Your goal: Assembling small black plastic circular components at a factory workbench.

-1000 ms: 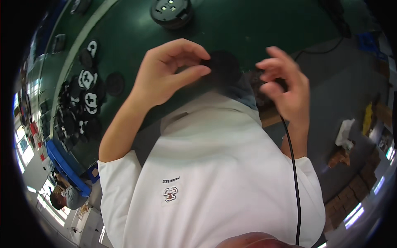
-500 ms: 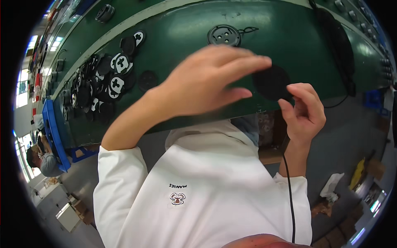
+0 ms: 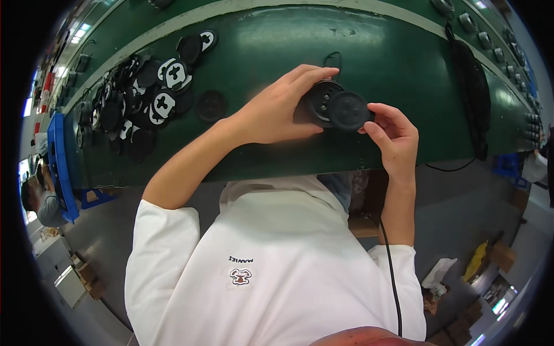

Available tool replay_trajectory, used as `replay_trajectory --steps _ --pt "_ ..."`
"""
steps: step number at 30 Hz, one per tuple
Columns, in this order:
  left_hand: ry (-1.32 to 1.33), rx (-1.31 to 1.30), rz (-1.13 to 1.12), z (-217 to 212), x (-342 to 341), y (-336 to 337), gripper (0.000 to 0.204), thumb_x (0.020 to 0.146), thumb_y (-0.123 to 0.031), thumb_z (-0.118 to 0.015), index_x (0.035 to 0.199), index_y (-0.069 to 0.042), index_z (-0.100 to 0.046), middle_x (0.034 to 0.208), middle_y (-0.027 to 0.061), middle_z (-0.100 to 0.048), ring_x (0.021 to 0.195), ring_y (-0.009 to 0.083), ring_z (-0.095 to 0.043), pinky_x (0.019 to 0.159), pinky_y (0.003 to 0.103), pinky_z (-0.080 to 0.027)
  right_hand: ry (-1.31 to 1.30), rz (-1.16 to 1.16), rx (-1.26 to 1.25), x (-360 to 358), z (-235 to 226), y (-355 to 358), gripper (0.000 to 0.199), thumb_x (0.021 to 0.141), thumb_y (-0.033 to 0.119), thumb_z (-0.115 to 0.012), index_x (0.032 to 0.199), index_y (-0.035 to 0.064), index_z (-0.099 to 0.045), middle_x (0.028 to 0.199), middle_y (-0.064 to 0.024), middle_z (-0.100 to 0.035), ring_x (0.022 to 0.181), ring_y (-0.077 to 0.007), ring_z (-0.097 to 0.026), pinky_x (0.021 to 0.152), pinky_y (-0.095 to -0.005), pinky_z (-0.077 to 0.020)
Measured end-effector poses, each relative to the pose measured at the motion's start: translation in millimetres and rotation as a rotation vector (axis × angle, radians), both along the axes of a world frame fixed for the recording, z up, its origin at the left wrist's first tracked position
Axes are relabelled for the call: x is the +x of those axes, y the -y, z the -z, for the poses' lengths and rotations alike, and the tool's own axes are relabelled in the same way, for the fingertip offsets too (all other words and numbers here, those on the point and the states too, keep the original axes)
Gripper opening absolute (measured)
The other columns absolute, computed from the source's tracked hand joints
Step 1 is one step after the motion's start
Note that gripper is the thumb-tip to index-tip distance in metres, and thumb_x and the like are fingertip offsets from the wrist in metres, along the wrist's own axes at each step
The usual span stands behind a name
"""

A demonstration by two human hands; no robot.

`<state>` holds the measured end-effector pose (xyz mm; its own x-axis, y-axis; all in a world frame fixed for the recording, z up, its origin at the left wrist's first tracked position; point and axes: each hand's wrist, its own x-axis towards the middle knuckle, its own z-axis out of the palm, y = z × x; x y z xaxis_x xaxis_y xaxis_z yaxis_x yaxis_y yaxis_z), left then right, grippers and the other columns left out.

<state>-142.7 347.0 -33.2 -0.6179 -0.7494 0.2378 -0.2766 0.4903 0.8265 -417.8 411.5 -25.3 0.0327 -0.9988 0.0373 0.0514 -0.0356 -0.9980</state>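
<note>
My left hand (image 3: 283, 106) curls around the near-left side of a round black housing (image 3: 318, 104) with several small metal-looking spots on its face, its thumb and fingers on the rim. A short cord loop (image 3: 332, 58) sticks out on the housing's far side. Between thumb and fingers, my right hand (image 3: 393, 135) pinches the right edge of a round black cover (image 3: 348, 111). The cover is tilted and overlaps the right part of the housing; whether the two touch I cannot tell. Another round black disc (image 3: 211, 105) lies on the table left of my left hand.
A heap of black discs, several with white-patterned faces (image 3: 162, 107), covers the left of the green table (image 3: 277, 43). A long black bundle (image 3: 470, 95) lies at the right. Round parts (image 3: 468, 22) line the far right. A blue tray (image 3: 62, 167) stands at the left edge.
My left hand has closed around the housing, which has come nearer. My right hand has moved left, bringing the cover over the housing's right side and turning its face into view.
</note>
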Motion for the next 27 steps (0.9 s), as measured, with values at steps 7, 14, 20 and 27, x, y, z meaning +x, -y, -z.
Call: replay_trajectory --steps 7,14,20,27 --pt "0.004 0.076 -0.06 6 0 -7 0.098 0.073 -0.003 -0.09 0.16 -0.012 -0.046 0.147 0.0109 -0.052 0.129 0.0284 -0.059 0.115 0.04 -0.049 -0.111 0.013 0.101 1 -4 2 0.044 0.084 -0.011 -0.081 0.127 -0.0044 -0.074 0.103 -0.0079 -0.073 0.085 -0.0134 -0.066 0.079 -0.022 -0.0561" --pt "-0.055 0.079 -0.082 12 3 -8 0.097 0.073 -0.003 -0.091 0.159 -0.012 -0.046 0.148 0.0097 -0.053 0.128 0.0282 -0.059 0.114 0.04 -0.05 -0.381 -0.027 0.029 3 -25 11 0.041 0.082 -0.012 -0.081 0.122 -0.0041 -0.077 0.105 -0.008 -0.074 0.086 -0.0138 -0.066 0.078 -0.021 -0.0542" --pt "-0.104 0.088 -0.111 12 4 -7 0.092 0.074 -0.008 -0.093 0.156 -0.011 -0.051 0.144 0.0087 -0.06 0.123 0.028 -0.063 0.11 0.039 -0.052 -0.459 -0.033 -0.112 25 -26 21 0.038 0.08 -0.01 -0.082 0.117 -0.0036 -0.079 0.114 -0.0105 -0.073 0.098 -0.0169 -0.066 0.082 -0.0237 -0.0529" --pt "-0.123 0.072 -0.14 12 7 -7 0.079 0.075 -0.016 -0.095 0.146 -0.009 -0.06 0.14 0.009 -0.068 0.118 0.0279 -0.068 0.106 0.039 -0.055 -0.275 -0.106 -0.088 33 -5 28 0.037 0.08 -0.007 -0.083 0.116 -0.0038 -0.08 0.128 -0.0137 -0.071 0.111 -0.0208 -0.064 0.089 -0.0286 -0.0529"
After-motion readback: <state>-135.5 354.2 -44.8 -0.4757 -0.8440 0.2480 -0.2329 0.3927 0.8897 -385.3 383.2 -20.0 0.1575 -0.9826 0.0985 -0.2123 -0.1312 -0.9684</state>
